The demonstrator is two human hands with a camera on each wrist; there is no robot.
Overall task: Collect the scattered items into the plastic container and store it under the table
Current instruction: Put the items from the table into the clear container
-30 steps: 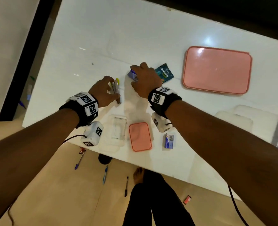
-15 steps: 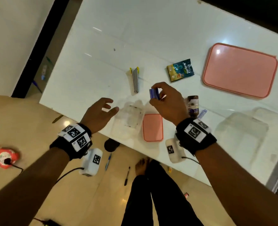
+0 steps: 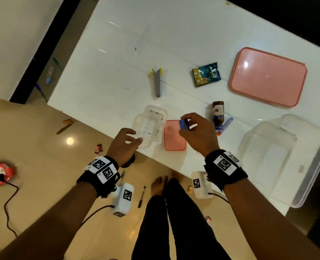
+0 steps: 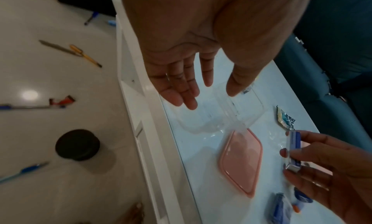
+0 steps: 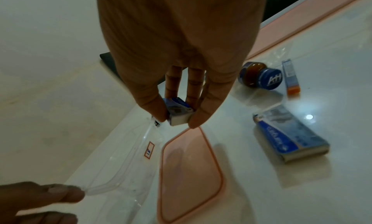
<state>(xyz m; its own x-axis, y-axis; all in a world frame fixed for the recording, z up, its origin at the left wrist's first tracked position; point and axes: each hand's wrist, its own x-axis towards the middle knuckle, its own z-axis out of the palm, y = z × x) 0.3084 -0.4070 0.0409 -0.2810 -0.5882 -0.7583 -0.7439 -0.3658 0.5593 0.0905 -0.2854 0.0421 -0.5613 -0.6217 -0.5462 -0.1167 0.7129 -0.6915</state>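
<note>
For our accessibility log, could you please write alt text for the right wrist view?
The right hand pinches a small blue box above a small pink lid on the white table, beside a small clear container.

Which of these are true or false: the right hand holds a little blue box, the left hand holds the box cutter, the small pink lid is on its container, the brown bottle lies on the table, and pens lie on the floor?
1. The right hand pinches a small blue box. True.
2. The left hand holds the box cutter. False: it holds nothing, its fingers at the small clear container; the cutter lies on the table.
3. The small pink lid covers its container. False: it lies beside it.
4. The brown bottle lies on the table. True.
5. Pens lie on the floor. True.
</note>
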